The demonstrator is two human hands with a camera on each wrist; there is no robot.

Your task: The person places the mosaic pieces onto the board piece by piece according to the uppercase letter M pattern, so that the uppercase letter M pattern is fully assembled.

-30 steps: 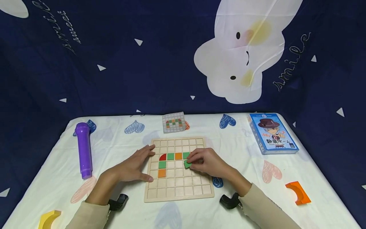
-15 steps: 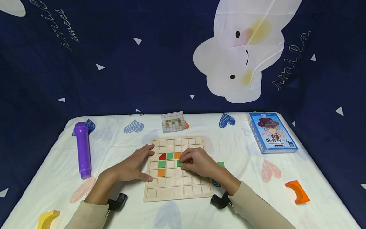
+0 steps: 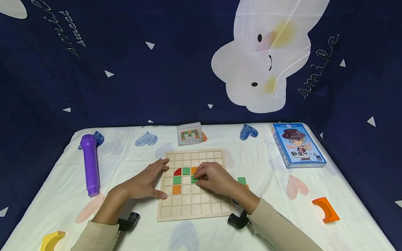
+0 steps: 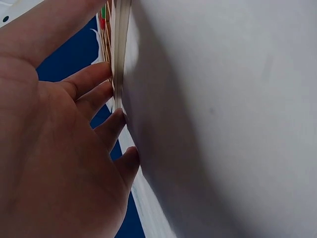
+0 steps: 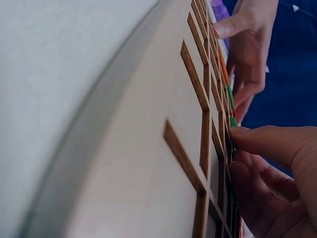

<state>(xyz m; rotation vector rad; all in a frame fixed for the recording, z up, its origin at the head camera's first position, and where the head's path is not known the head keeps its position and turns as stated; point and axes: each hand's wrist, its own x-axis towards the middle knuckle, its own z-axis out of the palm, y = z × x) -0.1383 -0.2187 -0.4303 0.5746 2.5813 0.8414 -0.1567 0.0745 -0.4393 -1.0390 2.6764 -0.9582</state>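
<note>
On the table lies a wooden grid board (image 3: pixel 196 209). In its cells sit a red quarter-round tile (image 3: pixel 178 172), a green tile (image 3: pixel 186 171), an orange tile (image 3: pixel 194 170), a second green tile (image 3: pixel 177 180) and a lower orange tile (image 3: pixel 177 189). My right hand (image 3: pixel 215 177) pinches another green tile (image 3: pixel 194 179) between thumb and fingers, just below the upper orange one; the hand covers cells to the right. My left hand (image 3: pixel 144 181) touches the board's left edge with spread fingers. In the left wrist view, its fingertips (image 4: pixel 130 157) lie along that edge.
A pattern card (image 3: pixel 190 134) lies beyond the board. A loose green tile (image 3: pixel 242 180) lies right of it, near a partly hidden orange piece. Around are a purple microphone-shaped toy (image 3: pixel 91 165), a blue game box (image 3: pixel 298 145), an orange arch block (image 3: pixel 326 210) and a yellow arch block (image 3: pixel 52 240).
My right hand has moved left across the board with the green tile, to below the upper orange tile. The loose tile to the right has come into view. My left hand stays put.
</note>
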